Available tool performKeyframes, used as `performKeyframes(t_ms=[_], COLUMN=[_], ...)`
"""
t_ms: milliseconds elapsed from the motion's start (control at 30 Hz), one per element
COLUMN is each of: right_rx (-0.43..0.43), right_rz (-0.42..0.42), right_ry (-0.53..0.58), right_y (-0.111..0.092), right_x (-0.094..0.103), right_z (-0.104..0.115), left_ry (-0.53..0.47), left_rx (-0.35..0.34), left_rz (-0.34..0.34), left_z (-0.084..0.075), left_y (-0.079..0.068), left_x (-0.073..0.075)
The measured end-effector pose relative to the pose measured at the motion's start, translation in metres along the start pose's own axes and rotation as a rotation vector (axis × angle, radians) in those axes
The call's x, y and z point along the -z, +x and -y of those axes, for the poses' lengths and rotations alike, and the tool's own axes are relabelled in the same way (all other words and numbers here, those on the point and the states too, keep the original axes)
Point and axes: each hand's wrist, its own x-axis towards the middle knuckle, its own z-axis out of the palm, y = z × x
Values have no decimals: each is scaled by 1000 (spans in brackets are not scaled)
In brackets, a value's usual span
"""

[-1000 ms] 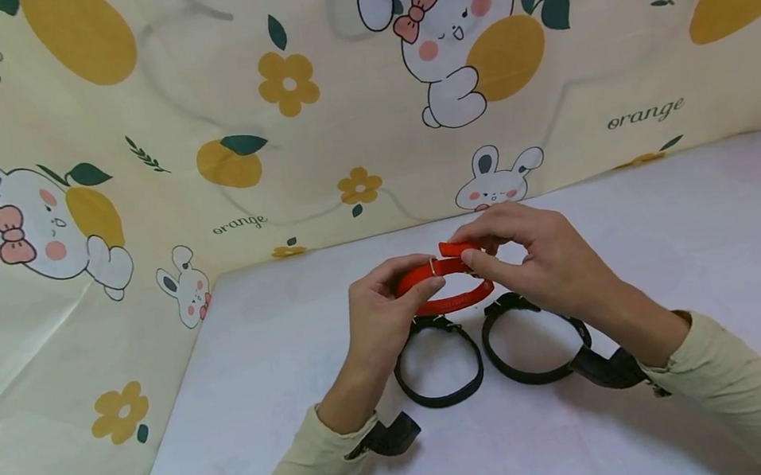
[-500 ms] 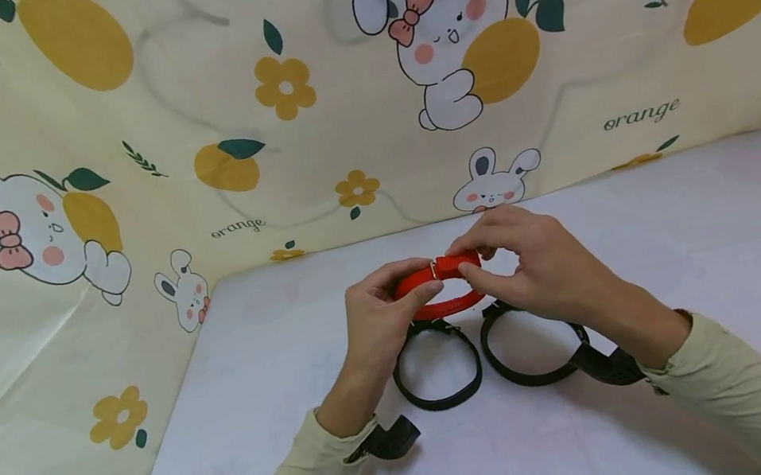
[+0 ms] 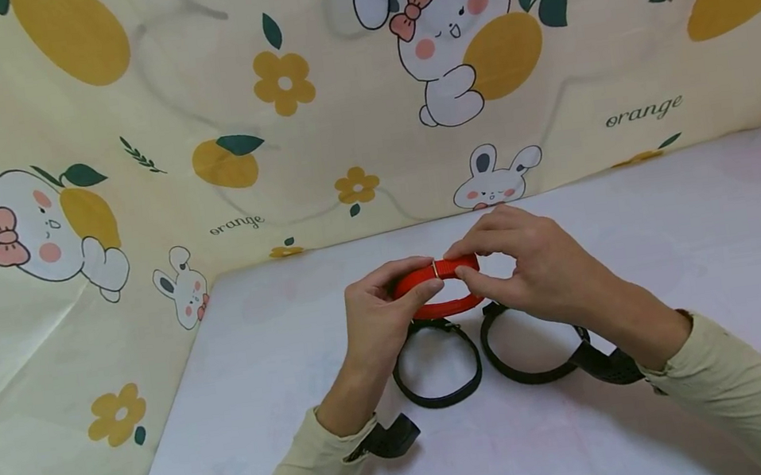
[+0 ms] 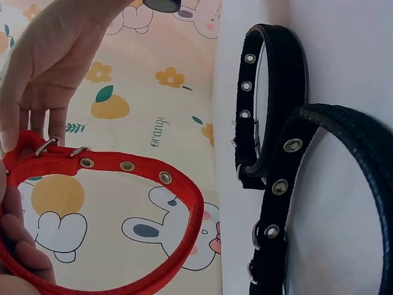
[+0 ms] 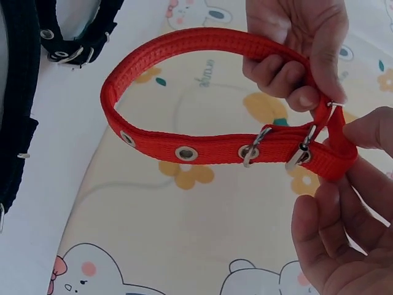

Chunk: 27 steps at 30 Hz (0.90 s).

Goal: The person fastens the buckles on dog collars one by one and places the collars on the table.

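Note:
A red buckle collar (image 3: 446,309) is held above the table as a closed ring. The left hand (image 3: 378,314) grips its left side, thumb in front and fingers behind. At the back right, the right hand (image 3: 535,261) pinches the looped strap between thumb and fingers. In the right wrist view, the red collar (image 5: 184,144) shows metal eyelets and a buckle frame (image 5: 299,155), with the strap bent back beside the left thumb toward a metal keeper (image 5: 334,104). Just below the hands lie two black collars, the left one (image 3: 443,402) and the right one (image 3: 539,379).
The white table (image 3: 288,410) extends around the collars on both sides. Behind it hangs a cream backdrop (image 3: 311,150) printed with rabbits and oranges. Each wrist carries a black camera mount, such as the left mount (image 3: 394,438).
The strap's free end, raised in the right hand a second ago, now lies down along the collar by the metal keeper. The right hand moved slightly down and left; the left hand stayed put.

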Motion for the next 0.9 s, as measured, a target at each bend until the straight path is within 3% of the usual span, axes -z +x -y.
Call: performKeyframes(t_ms=[267, 533, 733, 900], right_rx=[-38, -96, -140, -112], right_rz=[28, 62, 119, 73], right_ry=[13, 34, 57, 45], right_y=[0, -1, -1, -2], right_x=[0, 0, -1, 0], right_z=[3, 2, -1, -3], left_ry=[-3, -13, -77, -102], left_rx=[-23, -3, -8, -12], left_rz=[24, 45, 33, 37], left_z=[0, -1, -1, -2], left_y=[0, 0, 1, 2], left_x=[1, 2, 2, 3])
